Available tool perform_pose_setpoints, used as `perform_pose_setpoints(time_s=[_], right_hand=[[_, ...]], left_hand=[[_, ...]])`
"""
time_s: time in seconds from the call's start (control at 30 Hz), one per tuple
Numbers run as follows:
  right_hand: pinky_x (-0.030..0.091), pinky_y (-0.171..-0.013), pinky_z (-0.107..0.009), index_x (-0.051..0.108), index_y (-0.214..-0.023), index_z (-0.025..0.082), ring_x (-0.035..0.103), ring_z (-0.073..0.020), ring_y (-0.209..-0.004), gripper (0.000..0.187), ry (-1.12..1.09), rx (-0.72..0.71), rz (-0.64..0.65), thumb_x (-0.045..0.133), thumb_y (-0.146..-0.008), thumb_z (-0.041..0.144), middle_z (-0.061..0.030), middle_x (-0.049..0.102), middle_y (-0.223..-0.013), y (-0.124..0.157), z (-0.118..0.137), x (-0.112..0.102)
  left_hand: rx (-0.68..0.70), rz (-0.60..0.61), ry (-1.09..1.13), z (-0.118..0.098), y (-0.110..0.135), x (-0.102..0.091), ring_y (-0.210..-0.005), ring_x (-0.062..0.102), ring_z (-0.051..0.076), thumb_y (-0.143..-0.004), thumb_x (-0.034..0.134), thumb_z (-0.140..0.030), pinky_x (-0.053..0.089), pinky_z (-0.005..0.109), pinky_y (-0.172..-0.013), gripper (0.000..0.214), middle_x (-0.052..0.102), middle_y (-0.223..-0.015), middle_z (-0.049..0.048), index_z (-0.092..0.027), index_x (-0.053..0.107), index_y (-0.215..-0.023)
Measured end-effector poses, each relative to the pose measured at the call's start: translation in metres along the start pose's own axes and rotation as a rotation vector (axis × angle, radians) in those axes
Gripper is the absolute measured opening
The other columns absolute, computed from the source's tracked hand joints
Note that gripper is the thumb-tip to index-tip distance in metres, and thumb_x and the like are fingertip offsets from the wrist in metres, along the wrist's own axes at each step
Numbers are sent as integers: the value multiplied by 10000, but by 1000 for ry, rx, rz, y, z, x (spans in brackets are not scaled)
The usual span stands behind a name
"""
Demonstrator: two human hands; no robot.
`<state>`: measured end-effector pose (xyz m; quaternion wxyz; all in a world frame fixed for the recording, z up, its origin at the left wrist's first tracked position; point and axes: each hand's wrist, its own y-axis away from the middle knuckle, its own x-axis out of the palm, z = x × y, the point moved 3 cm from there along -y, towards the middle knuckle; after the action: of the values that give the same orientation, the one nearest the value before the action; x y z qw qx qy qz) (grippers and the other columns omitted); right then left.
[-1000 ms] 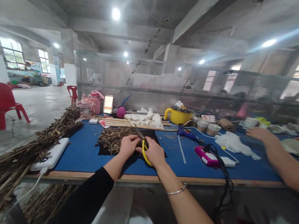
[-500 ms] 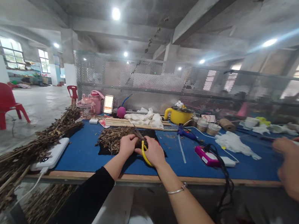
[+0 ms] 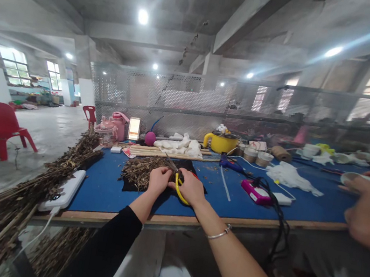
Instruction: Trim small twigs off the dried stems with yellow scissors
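My right hand (image 3: 188, 187) grips yellow-handled scissors (image 3: 178, 181) whose blades point up and left over a heap of dried twigs (image 3: 139, 169). My left hand (image 3: 159, 179) is closed beside it, pinching a twig at the heap's near edge. The heap lies on a black cloth (image 3: 127, 186) on the blue table (image 3: 105, 189). A black sleeve covers my left forearm, and a silver bracelet sits on my right wrist.
A long bundle of dry branches (image 3: 17, 205) slants off the table's left corner, beside a white power bank (image 3: 66, 189). A yellow pot (image 3: 221, 143), white cloths (image 3: 288, 177), a pink box (image 3: 256, 193) with black cable lie further back. Another person's hands (image 3: 367, 214) work at the right.
My hands have stayed on the scissors and twigs. The other person's arm at the right has pulled back from the table towards the right edge.
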<state>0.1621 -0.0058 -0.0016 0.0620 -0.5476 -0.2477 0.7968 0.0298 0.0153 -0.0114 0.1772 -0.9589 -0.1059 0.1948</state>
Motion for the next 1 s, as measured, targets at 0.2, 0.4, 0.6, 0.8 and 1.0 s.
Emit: perform_pose_setpoints(time_s=[0.2,0.4,0.6,0.8,1.0], right_hand=[[385,-726,-279,465,-1076,227,554,-212,-922,546,11,14,17,543,-673,586,-67,583,-998,0,-1,1],[381,-764,-287,445,-1114,207,529,-217,-969,604,14,-32,-2,553,-659,590,-83,569,-1009,1,0,1],[391,-702,-275,471,-1056,229,556,-205,-901,517,0,-42,-3,509,-691,594,-57,589,-975,1,-1,1],[394,-718,-278,470,-1068,227,551,-203,-928,515,-10,-20,-11,535,-687,567,-59,583,-1026,1,1,-3],[389,-752,-277,459,-1095,230,541,-203,-961,517,-31,-6,-6,555,-690,537,-63,571,-1050,1,1,-3]], left_hand=[[-33,-38,18,10,-5,2,-538,536,114,-727,483,-315,379,209,-536,260,621,-585,34,-138,672,-698],[-34,-69,-10,14,-7,1,-518,523,107,-726,467,-308,362,198,-516,260,600,-542,17,-142,645,-633],[12,-47,-10,1,-2,-1,-518,504,97,-718,459,-288,347,189,-512,254,590,-538,6,-141,625,-593],[1,-45,13,1,0,-1,-553,526,111,-724,468,-314,363,199,-534,261,619,-594,21,-137,650,-663],[23,-59,-12,2,-1,-2,-567,529,116,-737,465,-310,371,208,-558,263,629,-618,30,-141,662,-697]])
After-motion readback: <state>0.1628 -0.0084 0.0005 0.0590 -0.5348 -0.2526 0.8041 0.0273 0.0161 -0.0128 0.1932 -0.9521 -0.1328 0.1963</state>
